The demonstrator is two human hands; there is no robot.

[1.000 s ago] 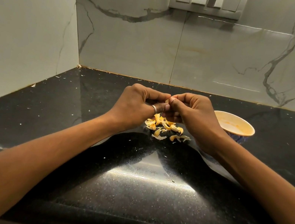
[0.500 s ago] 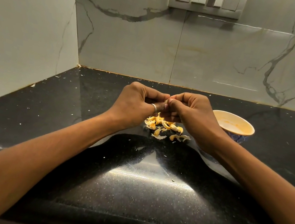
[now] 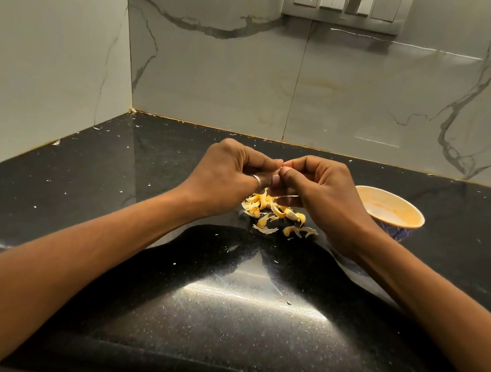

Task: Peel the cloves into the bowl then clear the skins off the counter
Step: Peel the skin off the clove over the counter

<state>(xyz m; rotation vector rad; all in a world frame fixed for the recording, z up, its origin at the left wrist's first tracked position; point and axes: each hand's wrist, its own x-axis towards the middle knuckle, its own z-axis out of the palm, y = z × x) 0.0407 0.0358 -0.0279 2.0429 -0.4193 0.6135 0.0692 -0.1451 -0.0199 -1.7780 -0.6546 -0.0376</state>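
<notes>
left hand and right hand meet fingertip to fingertip, both pinching a clove, nearly hidden, above the skins heaped mid-bench. the clove is likely small, firm and slippery once bare: hold its ends and nick the papery, feather-light skin with a nail. the bowl sits just beside the right hand.

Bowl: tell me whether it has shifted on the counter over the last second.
No. The bowl sits in the same place as before, below and right of the wall switch panel and beside the pile of skins.
</notes>
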